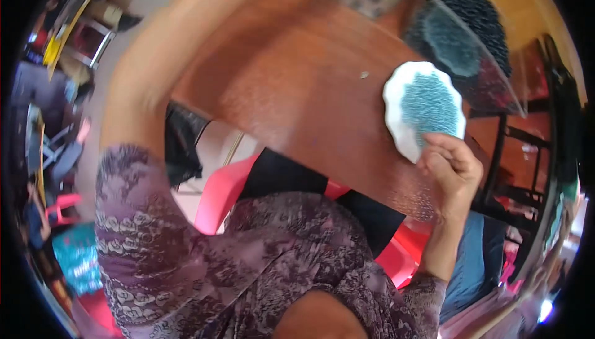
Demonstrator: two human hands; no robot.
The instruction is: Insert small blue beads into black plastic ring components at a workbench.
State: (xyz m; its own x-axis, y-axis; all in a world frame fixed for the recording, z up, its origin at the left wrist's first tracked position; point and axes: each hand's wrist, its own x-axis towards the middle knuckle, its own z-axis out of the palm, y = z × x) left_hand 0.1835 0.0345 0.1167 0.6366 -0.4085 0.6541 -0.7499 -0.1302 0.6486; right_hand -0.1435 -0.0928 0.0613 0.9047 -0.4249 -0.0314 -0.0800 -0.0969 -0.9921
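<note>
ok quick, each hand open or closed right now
Left hand: out of view, cannot tell.
Right hand: pinched closed at the scalloped white plate; whether holding anything cannot be told.

White dish (393,97); blue-grey pieces (431,105); purple floral sleeve (139,221).

Tabletop (291,85): reddish-brown, stretched out before me, shiny in patches
Pink chair (217,196): its curved edge shows just left of my lap
Teal package (77,255): glossy, low at my far left
Pink stool (62,206): near that package, farther off
Person (68,156): away to my left, an arm showing
Black frame (520,140): dark bars beyond the table, on my right
Blue cloth (465,258): close by my right side
Yellow object (52,52): far upper left, too small for me to tell
</note>
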